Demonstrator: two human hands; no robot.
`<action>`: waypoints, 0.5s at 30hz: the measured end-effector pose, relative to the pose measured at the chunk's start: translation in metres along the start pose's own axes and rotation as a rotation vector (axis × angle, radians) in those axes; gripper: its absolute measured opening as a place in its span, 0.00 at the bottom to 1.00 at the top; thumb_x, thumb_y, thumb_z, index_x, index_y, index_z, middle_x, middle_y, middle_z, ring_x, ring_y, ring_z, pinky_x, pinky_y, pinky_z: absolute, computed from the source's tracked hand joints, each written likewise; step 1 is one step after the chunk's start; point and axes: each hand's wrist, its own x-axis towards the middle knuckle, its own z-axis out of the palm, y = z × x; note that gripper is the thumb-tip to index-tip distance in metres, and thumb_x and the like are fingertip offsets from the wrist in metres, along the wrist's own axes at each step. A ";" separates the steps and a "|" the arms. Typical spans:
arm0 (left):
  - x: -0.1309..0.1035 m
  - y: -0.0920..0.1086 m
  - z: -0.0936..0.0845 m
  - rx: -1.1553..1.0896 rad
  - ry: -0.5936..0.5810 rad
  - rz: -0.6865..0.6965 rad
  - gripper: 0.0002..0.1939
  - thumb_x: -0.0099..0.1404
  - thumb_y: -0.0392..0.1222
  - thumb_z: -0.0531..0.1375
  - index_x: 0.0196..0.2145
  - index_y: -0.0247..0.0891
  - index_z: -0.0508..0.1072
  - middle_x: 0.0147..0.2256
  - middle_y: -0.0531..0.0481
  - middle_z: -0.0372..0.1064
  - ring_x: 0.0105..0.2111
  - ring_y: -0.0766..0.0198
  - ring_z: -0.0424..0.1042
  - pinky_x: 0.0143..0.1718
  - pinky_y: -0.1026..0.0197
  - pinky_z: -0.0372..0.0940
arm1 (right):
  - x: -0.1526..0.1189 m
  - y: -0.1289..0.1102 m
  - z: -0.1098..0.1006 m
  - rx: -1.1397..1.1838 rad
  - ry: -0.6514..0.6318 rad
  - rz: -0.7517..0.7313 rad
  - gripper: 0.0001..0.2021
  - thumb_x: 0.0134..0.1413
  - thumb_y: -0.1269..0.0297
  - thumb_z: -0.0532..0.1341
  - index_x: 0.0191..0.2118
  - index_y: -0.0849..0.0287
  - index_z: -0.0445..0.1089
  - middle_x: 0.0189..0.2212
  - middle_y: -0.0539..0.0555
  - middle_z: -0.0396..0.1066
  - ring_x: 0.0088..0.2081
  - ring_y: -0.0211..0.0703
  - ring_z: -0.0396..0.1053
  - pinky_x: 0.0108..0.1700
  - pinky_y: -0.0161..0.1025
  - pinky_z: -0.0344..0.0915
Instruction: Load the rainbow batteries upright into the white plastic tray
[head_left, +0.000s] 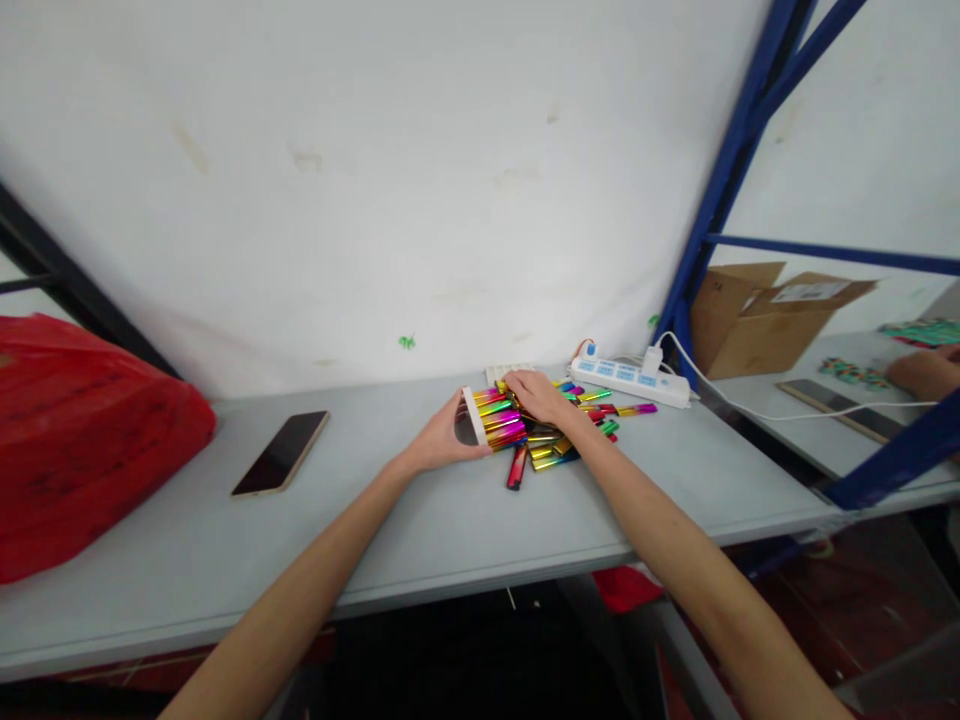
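Note:
My left hand [437, 438] is closed around a small white-edged tray [475, 415], which lies tipped on its side. Several shiny lighters [504, 428] in pink, green, red and gold stick out of its right side. My right hand [536, 396] is bent over the lighters beside the tray, its fingers curled on gold ones; the fingertips are partly hidden. Under and around this hand spreads a loose pile of metallic lighters [553, 460]. A single red lighter [517, 467] with a dark end lies at the front of the pile.
A phone [281, 453] and a red plastic bag [90, 440] lie to the left on the grey table [390, 560]. Behind the pile is a white power strip [630, 382] with a cable. Beyond a blue post stand a cardboard box [772, 320] and another person's hand [926, 370].

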 end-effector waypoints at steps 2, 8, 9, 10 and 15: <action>0.000 0.001 0.000 -0.003 -0.001 0.000 0.53 0.50 0.47 0.74 0.65 0.39 0.50 0.63 0.35 0.59 0.62 0.46 0.62 0.66 0.39 0.55 | -0.001 0.002 -0.003 -0.038 -0.022 0.008 0.22 0.74 0.61 0.42 0.36 0.59 0.71 0.36 0.55 0.75 0.38 0.41 0.68 0.43 0.35 0.57; 0.000 -0.003 0.000 -0.031 0.015 -0.006 0.56 0.48 0.47 0.75 0.67 0.39 0.49 0.63 0.33 0.59 0.62 0.44 0.63 0.65 0.36 0.54 | -0.003 0.006 -0.008 -0.117 -0.062 0.112 0.22 0.73 0.60 0.45 0.36 0.59 0.74 0.35 0.56 0.77 0.36 0.42 0.70 0.40 0.36 0.57; -0.001 -0.004 0.000 -0.031 0.026 -0.007 0.58 0.47 0.48 0.75 0.67 0.39 0.49 0.63 0.33 0.59 0.62 0.43 0.62 0.65 0.35 0.54 | -0.003 0.005 -0.008 -0.123 -0.057 0.129 0.22 0.72 0.60 0.45 0.36 0.60 0.74 0.35 0.57 0.77 0.36 0.43 0.71 0.41 0.36 0.57; -0.001 -0.005 0.000 -0.029 0.036 -0.008 0.58 0.47 0.48 0.75 0.67 0.39 0.48 0.64 0.32 0.58 0.62 0.42 0.62 0.65 0.35 0.53 | -0.003 0.004 -0.008 -0.126 -0.051 0.139 0.22 0.72 0.60 0.46 0.36 0.60 0.75 0.36 0.57 0.77 0.37 0.43 0.71 0.41 0.36 0.57; -0.001 -0.002 0.000 -0.015 0.022 0.000 0.56 0.48 0.48 0.75 0.67 0.39 0.49 0.64 0.33 0.58 0.62 0.42 0.61 0.65 0.35 0.53 | -0.001 -0.002 -0.008 -0.122 -0.036 0.133 0.23 0.72 0.61 0.45 0.36 0.61 0.76 0.36 0.59 0.78 0.38 0.44 0.73 0.42 0.36 0.58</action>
